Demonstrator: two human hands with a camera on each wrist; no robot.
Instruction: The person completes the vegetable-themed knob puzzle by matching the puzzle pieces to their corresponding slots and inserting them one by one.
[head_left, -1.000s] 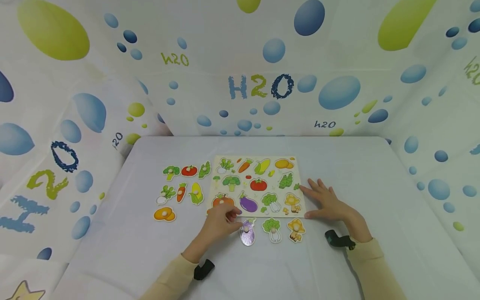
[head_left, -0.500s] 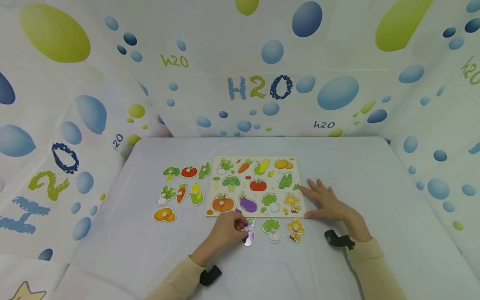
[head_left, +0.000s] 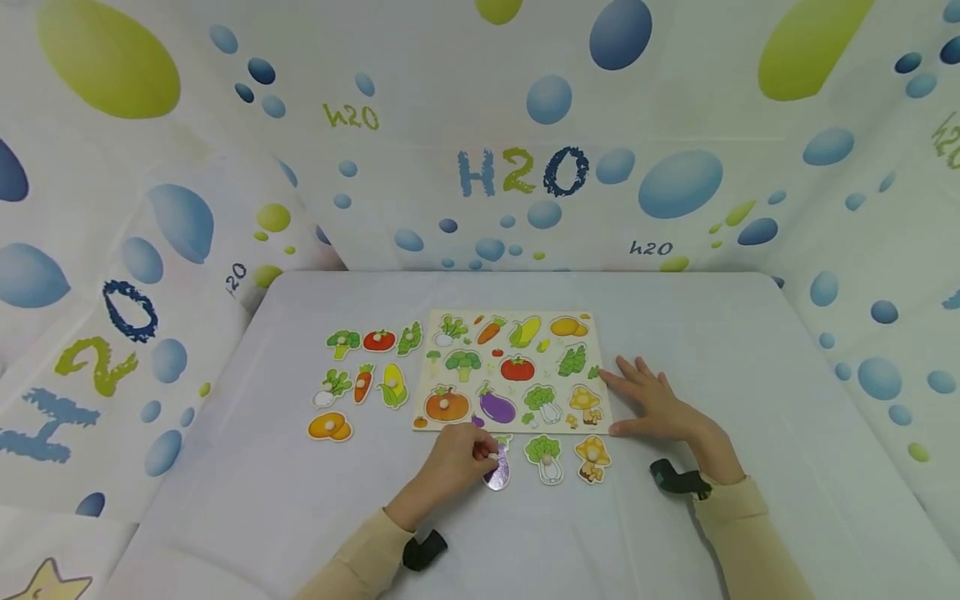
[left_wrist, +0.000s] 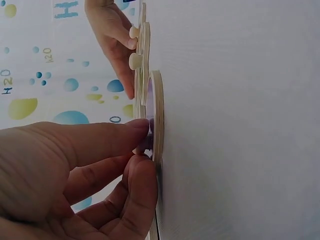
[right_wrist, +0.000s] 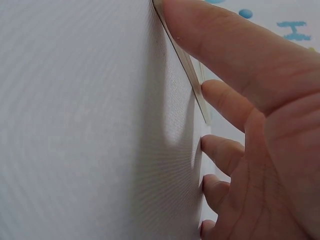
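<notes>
My left hand [head_left: 453, 458] pinches the knob of a purple eggplant puzzle piece [head_left: 499, 475] in front of the puzzle board [head_left: 547, 360]. In the left wrist view the thumb and fingertips close round the knob, and the piece's pale wooden edge [left_wrist: 159, 110] stands close to the white table. My right hand [head_left: 660, 408] lies with fingers spread at the board's right side, thumb and index finger at its edge. A pumpkin piece [head_left: 446, 406] with a knob sits in the board's lower left. The printed eggplant [head_left: 497, 407] lies beside it.
A bok choy piece [head_left: 544, 458] and a mushroom piece [head_left: 592, 458] lie before the board. Left of it are several knobbed vegetable pieces, among them broccoli [head_left: 343, 342], tomato [head_left: 379, 341], corn [head_left: 392, 386] and potato [head_left: 330, 427]. A patterned curtain surrounds the table.
My left hand has moved right and slightly down from the pumpkin piece, uncovering it, and has taken hold of the eggplant piece's knob. The right hand stays in place.
</notes>
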